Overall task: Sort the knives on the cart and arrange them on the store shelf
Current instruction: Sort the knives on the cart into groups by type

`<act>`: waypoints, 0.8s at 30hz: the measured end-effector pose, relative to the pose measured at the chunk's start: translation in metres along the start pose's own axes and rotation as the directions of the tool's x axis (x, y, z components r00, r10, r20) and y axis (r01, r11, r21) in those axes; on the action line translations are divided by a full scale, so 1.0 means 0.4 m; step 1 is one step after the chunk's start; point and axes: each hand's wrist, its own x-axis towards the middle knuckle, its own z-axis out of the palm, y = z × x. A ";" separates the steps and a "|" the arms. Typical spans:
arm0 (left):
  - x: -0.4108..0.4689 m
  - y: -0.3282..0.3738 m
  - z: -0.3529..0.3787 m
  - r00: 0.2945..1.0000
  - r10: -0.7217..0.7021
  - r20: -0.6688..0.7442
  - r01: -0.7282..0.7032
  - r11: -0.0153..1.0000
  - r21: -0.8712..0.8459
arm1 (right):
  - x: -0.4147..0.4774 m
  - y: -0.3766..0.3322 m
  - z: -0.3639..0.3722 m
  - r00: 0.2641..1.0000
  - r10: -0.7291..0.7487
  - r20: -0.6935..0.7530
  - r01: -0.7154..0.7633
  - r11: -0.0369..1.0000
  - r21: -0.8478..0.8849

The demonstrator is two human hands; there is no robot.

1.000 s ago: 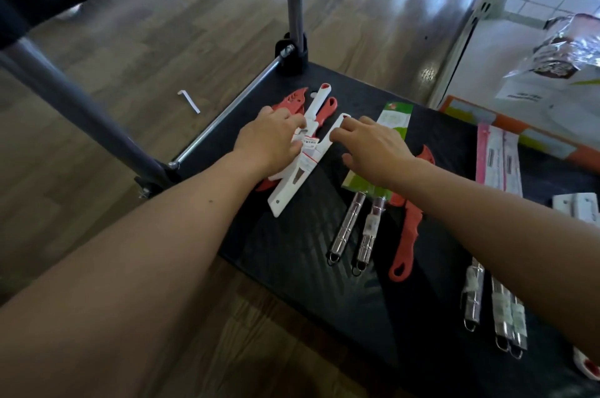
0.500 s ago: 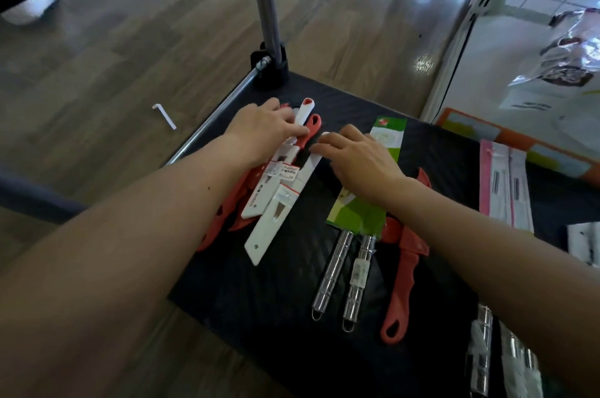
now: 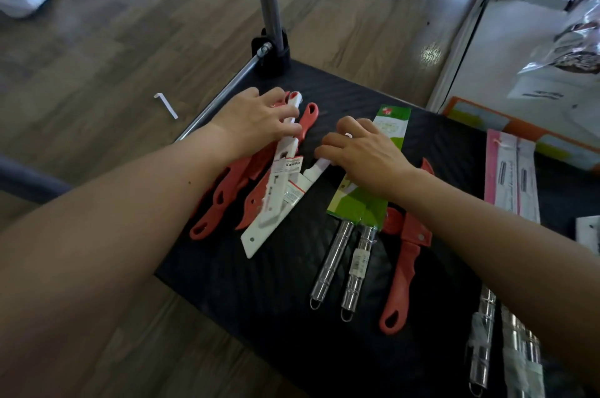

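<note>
Your left hand point(image 3: 256, 120) grips the upper white knife point(image 3: 286, 147); right hand point(image 3: 367, 154) pinches the lower white knife point(image 3: 259, 235), cart point(image 3: 259, 300) beneath.

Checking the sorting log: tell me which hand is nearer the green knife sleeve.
Right. The right hand overlaps the green knife sleeve on its left edge; the left hand is farther left, on the white and red knives.

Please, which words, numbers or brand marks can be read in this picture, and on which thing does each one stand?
None can be read.
White knife label: print blurred.
Green sleeve: red logo, too small.
Steel handle sticker: blurred.
Pink packs: print too small.
</note>
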 end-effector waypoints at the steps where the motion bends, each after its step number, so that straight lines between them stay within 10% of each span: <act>1: -0.007 0.004 0.003 1.000 -0.008 -0.027 0.008 1.000 -0.006 | -0.009 0.001 -0.004 1.000 -0.008 -0.015 0.008 1.000 0.004; 24: -0.024 0.144 -0.070 0.868 -0.074 -0.491 -0.031 0.979 -0.202 | -0.335 0.089 -0.051 0.986 0.169 0.010 -0.169 0.986 0.015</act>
